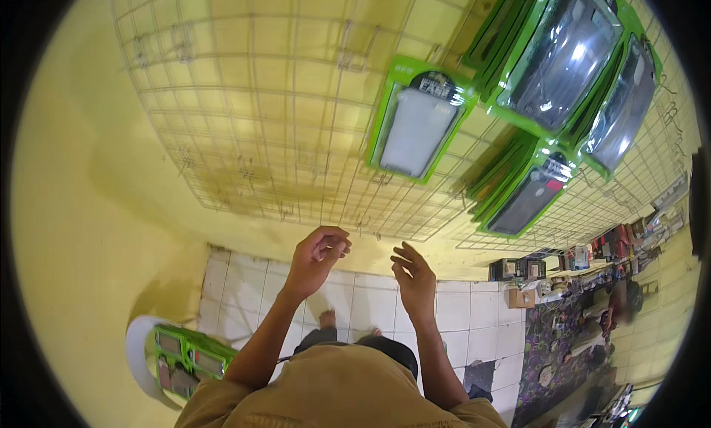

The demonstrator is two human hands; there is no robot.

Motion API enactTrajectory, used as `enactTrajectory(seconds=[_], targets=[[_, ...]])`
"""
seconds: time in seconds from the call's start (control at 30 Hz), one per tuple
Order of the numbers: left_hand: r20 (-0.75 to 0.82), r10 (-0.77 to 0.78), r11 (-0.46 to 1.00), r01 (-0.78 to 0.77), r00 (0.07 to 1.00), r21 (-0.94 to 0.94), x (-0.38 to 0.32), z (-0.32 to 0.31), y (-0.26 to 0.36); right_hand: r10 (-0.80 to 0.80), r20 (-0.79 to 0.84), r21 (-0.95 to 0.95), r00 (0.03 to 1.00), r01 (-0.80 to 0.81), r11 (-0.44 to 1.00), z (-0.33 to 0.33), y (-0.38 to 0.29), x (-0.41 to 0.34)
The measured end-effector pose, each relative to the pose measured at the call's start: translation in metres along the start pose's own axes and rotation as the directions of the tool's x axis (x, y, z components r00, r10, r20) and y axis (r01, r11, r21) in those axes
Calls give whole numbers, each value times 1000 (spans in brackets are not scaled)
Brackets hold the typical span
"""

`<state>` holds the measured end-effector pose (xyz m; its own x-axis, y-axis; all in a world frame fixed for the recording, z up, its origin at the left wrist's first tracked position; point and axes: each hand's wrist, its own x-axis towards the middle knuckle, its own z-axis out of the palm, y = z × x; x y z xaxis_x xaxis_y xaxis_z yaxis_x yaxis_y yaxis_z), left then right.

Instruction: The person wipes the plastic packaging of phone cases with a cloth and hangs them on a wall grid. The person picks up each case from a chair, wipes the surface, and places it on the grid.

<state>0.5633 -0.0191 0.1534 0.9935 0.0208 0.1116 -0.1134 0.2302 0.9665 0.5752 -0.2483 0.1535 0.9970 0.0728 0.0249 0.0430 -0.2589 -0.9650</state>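
My left hand (318,261) is raised in front of the lower edge of a wire grid panel (253,103), its fingers loosely curled with nothing visible in them. To its right, my right hand (414,281) is also empty, with the fingers spread and slightly bent. Above both hands, a green blister pack with a pale phone case (417,131) hangs on the grid. Farther right hang stacks of similar packs, one fronted by a clear case (564,61) and a lower one by a dark grey case (525,200).
Bare wire hooks (353,53) sit on the grid. At lower left, a white round container (139,339) holds more green packs (194,358). A cardboard box (521,298) and piled goods line the wall at right. People (597,333) are near a patterned mat (539,344).
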Motion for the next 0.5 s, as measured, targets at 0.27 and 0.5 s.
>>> enactTrajectory(seconds=[0.27,0.5], targets=[[-338,-175,976,207,925,60,-174,9,-47,79,396,44,915,-105,994,0,78,-105],[-645,-238,949,314,726,4,-362,21,-64,55,670,51,741,-119,992,19,91,-173]])
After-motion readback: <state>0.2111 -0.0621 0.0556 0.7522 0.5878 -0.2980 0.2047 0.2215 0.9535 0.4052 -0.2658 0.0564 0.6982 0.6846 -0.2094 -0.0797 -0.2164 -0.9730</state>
